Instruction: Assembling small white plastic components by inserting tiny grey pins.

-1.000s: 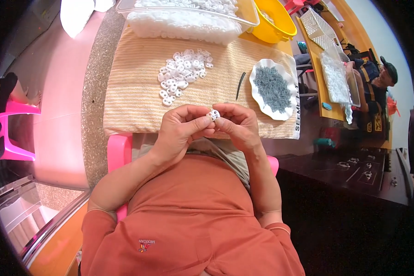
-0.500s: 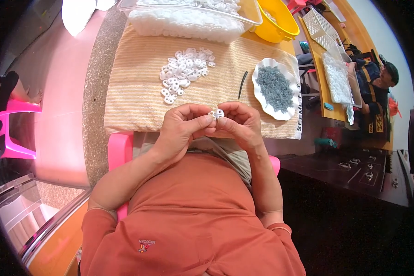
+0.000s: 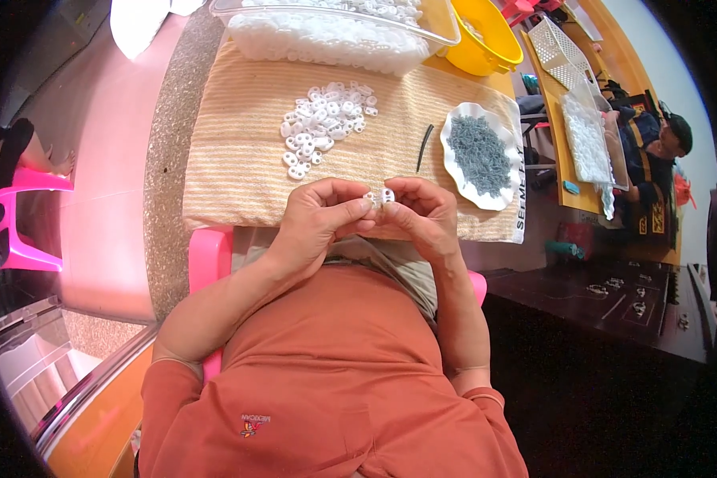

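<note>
Holds a small white piece (image 3: 387, 197) at the fingertips of the right hand (image 3: 430, 215), pinched between thumb and forefinger, and grasps a smaller white bit (image 3: 369, 198) likewise in the left hand (image 3: 319, 215), just beside it. Cannot tell from this angle any join between the two. Keeps both hands close together, fingers bent inward, over the near edge of a beige striped cloth (image 3: 239, 127). Just ahead and to the left on the cloth, a loose pile of white two-holed pieces (image 3: 325, 119), spread toward the near side in a narrowing tail. To the right of the pile, well apart from it, a thin dark strip (image 3: 425, 148), slightly curved. Next to that, a white wavy-rimmed plate (image 3: 455, 166) heaped with dark grey slivers (image 3: 479, 155). At the far side of the counter (image 3: 498, 86), a clear tub (image 3: 441, 24) full of white pieces, and close by on its right a yellow basin (image 3: 494, 60). Farther right, at another counter, a person in a dark cap (image 3: 675, 131) beside a second clear tub of white pieces (image 3: 585, 143), with a white perforated basket (image 3: 556, 52) near. Off to the left, a pink stool (image 3: 25, 199) on the pale floor (image 3: 103, 223).
</note>
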{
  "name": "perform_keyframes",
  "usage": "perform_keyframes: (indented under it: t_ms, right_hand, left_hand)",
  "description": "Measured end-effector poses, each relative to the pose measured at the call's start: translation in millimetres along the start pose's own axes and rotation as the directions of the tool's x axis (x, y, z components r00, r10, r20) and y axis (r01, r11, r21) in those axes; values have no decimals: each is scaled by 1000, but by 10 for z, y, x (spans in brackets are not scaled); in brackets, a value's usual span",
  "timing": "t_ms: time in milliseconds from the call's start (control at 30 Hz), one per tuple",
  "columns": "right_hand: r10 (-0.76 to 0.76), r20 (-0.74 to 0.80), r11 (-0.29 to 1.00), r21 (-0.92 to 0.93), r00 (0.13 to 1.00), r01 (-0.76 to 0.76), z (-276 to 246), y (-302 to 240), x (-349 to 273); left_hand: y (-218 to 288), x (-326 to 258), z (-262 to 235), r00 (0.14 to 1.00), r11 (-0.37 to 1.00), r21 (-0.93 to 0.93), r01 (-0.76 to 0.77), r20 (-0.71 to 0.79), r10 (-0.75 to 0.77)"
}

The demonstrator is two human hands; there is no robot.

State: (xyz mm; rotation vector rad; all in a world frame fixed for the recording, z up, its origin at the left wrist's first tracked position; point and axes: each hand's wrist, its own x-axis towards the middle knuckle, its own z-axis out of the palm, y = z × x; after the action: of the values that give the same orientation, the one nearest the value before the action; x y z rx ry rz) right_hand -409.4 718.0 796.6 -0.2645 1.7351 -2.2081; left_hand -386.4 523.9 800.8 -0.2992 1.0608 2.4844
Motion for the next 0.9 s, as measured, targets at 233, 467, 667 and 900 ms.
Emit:
perform_keyframes:
  t_ms: [233,467,667,900]
  right_hand:
    - [23,-21,1000,6,1000,-23,-13,0,-10]
    - [4,-5,999,-37,1000,-4,-30,20,-8]
    - [-9,7,996,-90,1000,10,-31,31,-6]
    - [6,8,997,-83,1000,-5,-21,27,-14]
  left_hand:
    - [1,3,2,1000,1000,11,10,-7,-10]
    - [-6,15,-14,1000,1000,24,18,-8,-18]
    - [-13,17,-18,1000,999,24,22,-11,-22]
    - [-19,22,-28,1000,999,28,16,-5,-15]
